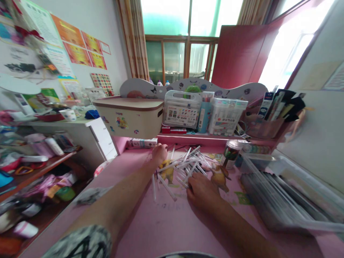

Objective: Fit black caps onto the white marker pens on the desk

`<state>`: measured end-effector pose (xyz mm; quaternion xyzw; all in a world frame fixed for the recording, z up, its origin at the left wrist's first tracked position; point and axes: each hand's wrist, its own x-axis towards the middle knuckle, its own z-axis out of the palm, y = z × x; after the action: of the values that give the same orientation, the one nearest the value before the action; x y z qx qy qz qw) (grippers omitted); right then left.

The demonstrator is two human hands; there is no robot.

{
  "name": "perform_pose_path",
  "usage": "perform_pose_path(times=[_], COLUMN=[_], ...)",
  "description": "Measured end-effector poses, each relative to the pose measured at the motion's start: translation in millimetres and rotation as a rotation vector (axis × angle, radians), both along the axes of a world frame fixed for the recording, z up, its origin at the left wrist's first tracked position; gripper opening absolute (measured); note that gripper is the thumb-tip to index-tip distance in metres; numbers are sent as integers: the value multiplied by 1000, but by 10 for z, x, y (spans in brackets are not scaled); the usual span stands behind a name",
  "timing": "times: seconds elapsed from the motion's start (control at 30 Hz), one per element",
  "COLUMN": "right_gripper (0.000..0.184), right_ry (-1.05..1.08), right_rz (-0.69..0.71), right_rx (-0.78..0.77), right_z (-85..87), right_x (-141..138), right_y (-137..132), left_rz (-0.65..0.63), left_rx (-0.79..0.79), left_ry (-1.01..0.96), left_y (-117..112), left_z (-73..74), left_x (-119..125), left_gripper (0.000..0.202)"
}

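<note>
A loose pile of thin white sticks, which look like pens or refills, lies on the pink desk top. Several of them are spread toward the near left side. At the pile's left edge is my left hand, its fingers curled together; whatever they may hold is hidden. My right hand rests at the near right edge of the pile with bent fingers touching the sticks. Its fingertips are partly covered, so I cannot make out what lies between them.
On the right stands a clear plastic box packed with dark, slim items. Behind the pile are a lidded clear jar and a shelf carrying a beige bin, marker cases and a pen holder. Cluttered shelves stand left.
</note>
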<state>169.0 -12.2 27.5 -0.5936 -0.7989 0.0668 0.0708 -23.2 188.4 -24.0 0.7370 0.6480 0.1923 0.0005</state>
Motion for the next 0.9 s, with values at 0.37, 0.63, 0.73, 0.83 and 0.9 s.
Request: perform_pose_path(times=[0.37, 0.63, 0.73, 0.83, 0.9], right_gripper=[17, 19, 26, 31, 30], right_ry=[11, 92, 123, 93, 60], right_rz=[-5, 4, -56, -229, -351], right_rx=[-14, -31, 14, 76, 91], right_z=[35, 57, 142, 206, 203], right_x=[-12, 93, 233, 450, 598], right_y=[-8, 61, 161, 299, 383], left_rz=[-262, -506, -500, -397, -291], left_rx=[-17, -51, -59, -54, -57], left_ry=[-27, -48, -64, -87, -93], left_y=[-50, -346, -431, -490, -521], left_z=[-6, 147, 207, 231, 218], left_x=[153, 45, -36, -158, -260], left_gripper=[30, 30, 28, 33, 35])
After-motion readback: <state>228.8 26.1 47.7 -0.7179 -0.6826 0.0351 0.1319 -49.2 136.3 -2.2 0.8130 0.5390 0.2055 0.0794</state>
